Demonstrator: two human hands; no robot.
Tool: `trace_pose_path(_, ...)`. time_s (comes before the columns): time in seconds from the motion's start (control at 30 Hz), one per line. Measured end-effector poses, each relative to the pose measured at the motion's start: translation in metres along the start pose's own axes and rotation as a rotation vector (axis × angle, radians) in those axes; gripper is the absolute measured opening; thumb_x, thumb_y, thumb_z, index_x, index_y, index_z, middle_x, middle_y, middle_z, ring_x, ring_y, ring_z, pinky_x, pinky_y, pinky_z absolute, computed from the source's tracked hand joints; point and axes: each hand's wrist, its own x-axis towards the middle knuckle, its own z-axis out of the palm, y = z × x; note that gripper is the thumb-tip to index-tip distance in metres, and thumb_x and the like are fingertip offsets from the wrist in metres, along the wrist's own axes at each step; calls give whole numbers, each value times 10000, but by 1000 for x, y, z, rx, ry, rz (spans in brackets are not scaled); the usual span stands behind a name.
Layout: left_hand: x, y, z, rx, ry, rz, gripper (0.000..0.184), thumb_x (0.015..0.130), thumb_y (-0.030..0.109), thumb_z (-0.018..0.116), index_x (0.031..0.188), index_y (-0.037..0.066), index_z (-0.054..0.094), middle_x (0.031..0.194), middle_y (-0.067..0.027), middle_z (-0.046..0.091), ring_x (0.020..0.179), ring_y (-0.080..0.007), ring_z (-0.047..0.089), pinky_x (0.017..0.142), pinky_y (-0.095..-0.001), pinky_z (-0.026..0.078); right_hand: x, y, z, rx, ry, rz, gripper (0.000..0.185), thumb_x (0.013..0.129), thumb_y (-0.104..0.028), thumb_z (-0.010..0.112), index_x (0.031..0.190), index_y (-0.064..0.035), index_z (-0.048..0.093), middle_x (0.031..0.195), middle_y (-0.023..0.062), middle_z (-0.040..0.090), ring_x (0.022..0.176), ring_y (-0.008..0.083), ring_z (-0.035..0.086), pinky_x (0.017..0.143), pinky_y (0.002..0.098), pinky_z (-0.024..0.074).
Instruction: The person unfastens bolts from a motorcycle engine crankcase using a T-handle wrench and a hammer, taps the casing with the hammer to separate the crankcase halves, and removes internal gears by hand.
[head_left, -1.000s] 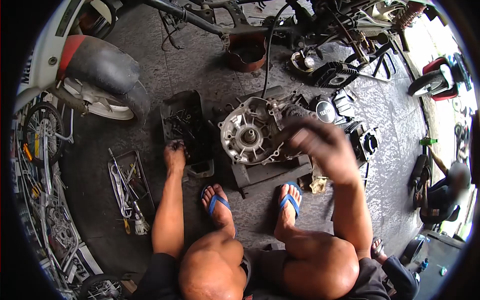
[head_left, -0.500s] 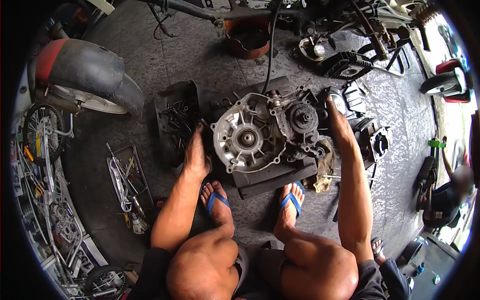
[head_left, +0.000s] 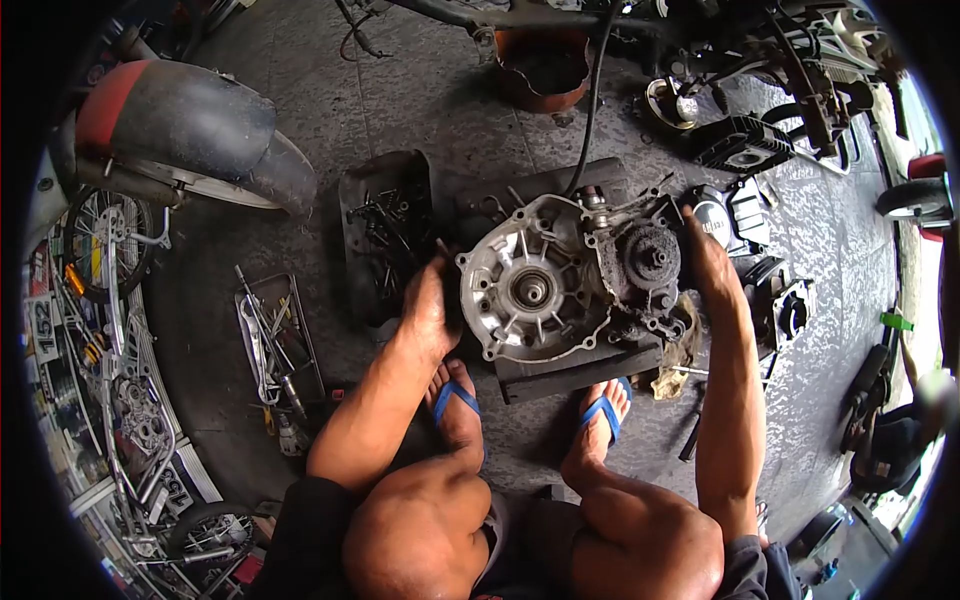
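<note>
Crankcase (head_left: 560,280): one unit, located at the centre of the scene on one dark block (head_left: 590,370), open face upward. One second earlier, the left hand (head_left: 428,308) was in the parts bin (head_left: 405,165) and the right hand (head_left: 708,262) was a blur over the casing's right portion. At this moment both hands flanked the unit, one per end, and the left hand was closer to the rim than half a second earlier. The work had therefore passed from the bin to the casing itself, which was bracketed from both sides.

Hand state: the left hand was extended along the left rim, its fingertips partly hidden; the right hand was extended beside the right end, palm inward. Whether either hand gripped the metal could not be told.

Count of items:
- Left: one parts bin, with loose fasteners (head_left: 388,220) too mingled to count; one tool tray (head_left: 310,345), nearer and farther left.
- Right: one round cover (head_left: 712,222), just beyond the right hand; one rag (head_left: 678,360), at the near right corner of the casing.
- Far: one rusty container (head_left: 540,100); one black hose (head_left: 592,110).
- Near: two blue sandals (head_left: 457,395), worn.
</note>
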Motion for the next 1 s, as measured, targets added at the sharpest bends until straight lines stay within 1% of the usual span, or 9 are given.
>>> trace_pose_path(0.03, -1, -1, 1, -3, 9, -2, 515, 965, 439, 460, 1279, 45, 564, 1253, -135, 609, 1152, -273, 588, 1013, -457, 466, 4, 17, 4, -221, 60, -192, 440, 1032, -175, 385, 1451, -51, 442, 1109, 170, 697, 882, 208, 674, 747, 311, 530)
trace_pose_path(0.07, -5, -1, 0, -10, 18, 1, 480, 960, 411, 474, 1261, 49, 571, 1233, -126, 615, 1135, -262, 593, 1004, -445, 471, 3, 20, 9, -178, 112, -212, 253, 962, -104, 483, 1203, -58, 545, 976, 198, 625, 803, 298, 645, 719, 400, 531)
trace_pose_path(0.2, -25, -3, 7, -11, 53, 42, 342, 943, 299, 531, 1186, 68, 601, 1155, -91, 641, 1068, -218, 612, 967, -396, 487, -6, 23, 9, -541, 197, -369, 319, 855, 3, 497, 1168, 13, 557, 1037, 253, 609, 939, 430, 601, 810, 463, 507)
trace_pose_path(0.4, -60, -5, 26, -81, -22, 215, 388, 872, 237, 526, 1182, 26, 626, 1153, -138, 674, 1039, -278, 660, 963, -403, 517, -47, -11, 1, -25, 389, -195, 362, 820, 8, 589, 1182, 25, 590, 1140, 246, 629, 1049, 416, 592, 915, 458, 479)
trace_pose_path(0.47, -70, 10, 39, -59, -128, 213, 373, 881, 244, 529, 1165, 26, 636, 1135, -133, 682, 1005, -274, 668, 956, -387, 512, -57, -24, -6, -397, 504, -508, 364, 818, 0, 608, 1182, 17, 597, 1137, 241, 636, 1080, 391, 599, 940, 443, 475)
trace_pose_path(0.6, -66, 21, 33, -127, -200, 175, 369, 899, 285, 540, 1138, 26, 653, 1093, -131, 698, 1002, -276, 670, 916, -395, 533, -58, -44, -12, -302, 565, -421, 313, 822, 38, 578, 1134, 16, 587, 1046, 268, 637, 961, 414, 628, 832, 456, 509)
trace_pose_path(0.73, -67, 27, 47, -108, -195, 237, 357, 893, 294, 540, 1110, 39, 664, 1070, -119, 703, 987, -266, 665, 933, -390, 518, -73, -83, -22, 265, 404, -23, 215, 920, -89, 485, 1062, 26, 598, 957, 243, 639, 859, 361, 621, 742, 424, 488)
trace_pose_path(0.87, -70, 30, 57, -66, -185, 264, 325, 910, 288, 526, 1065, 47, 679, 1031, -97, 713, 976, -259, 663, 923, -381, 512, -57, -32, -3, -252, 685, -514, 238, 942, -59, 449, 1088, 21, 620, 950, 269, 656, 905, 371, 646, 783, 429, 497)
trace_pose_path(1.0, -61, 25, 45, -25, -148, 280, 353, 951, 346, 535, 1098, 57, 675, 1072, -101, 709, 983, -255, 666, 899, -398, 532, -59, -52, -5, 167, 509, -164, 435, 975, -305, 424, 1012, 74, 633, 860, 258, 662, 823, 342, 646, 805, 415, 481)
